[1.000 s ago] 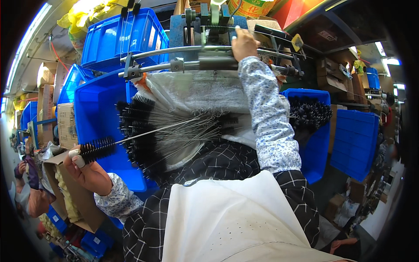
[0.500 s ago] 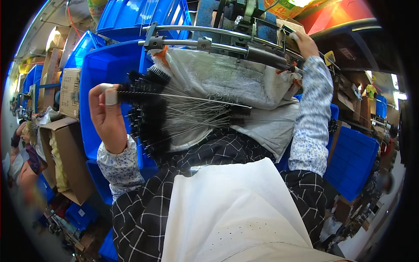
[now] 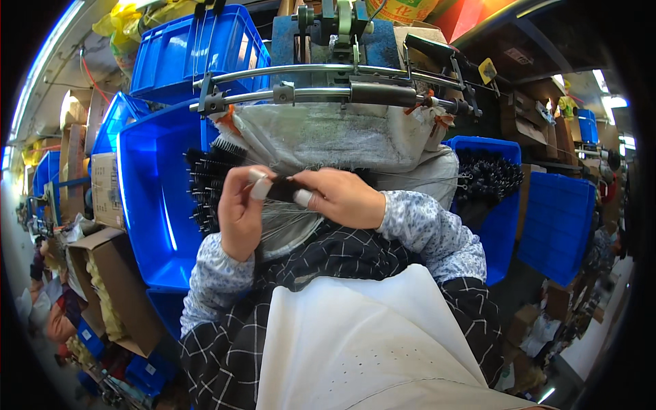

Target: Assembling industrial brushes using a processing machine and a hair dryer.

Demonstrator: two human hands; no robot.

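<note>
Over my lap my left hand (image 3: 240, 213) and my right hand (image 3: 347, 199) come close together. A short wire brush with black bristles (image 3: 281, 189) is pinched between their fingertips, partly hidden by them. White wraps cover some of my fingertips. Below and behind the hands lies a pile of similar brushes (image 3: 203, 181) with thin metal stems, its black bristle ends toward the left. The pile rests on a grey cloth cover (image 3: 437, 179). Just beyond stands a machine with horizontal metal rods (image 3: 314, 93) above a padded, plastic-wrapped front (image 3: 328, 137).
A deep blue bin (image 3: 154, 205) stands at my left, another blue crate (image 3: 191, 55) behind it. To the right, a blue bin (image 3: 502, 232) holds many black brushes (image 3: 488, 174). An open carton (image 3: 113, 287) sits at far left. Another person (image 3: 61, 311) works at the left edge.
My right hand has left the machine's right side and come down to meet my left. My left hand has moved right, toward the middle, with the brush.
</note>
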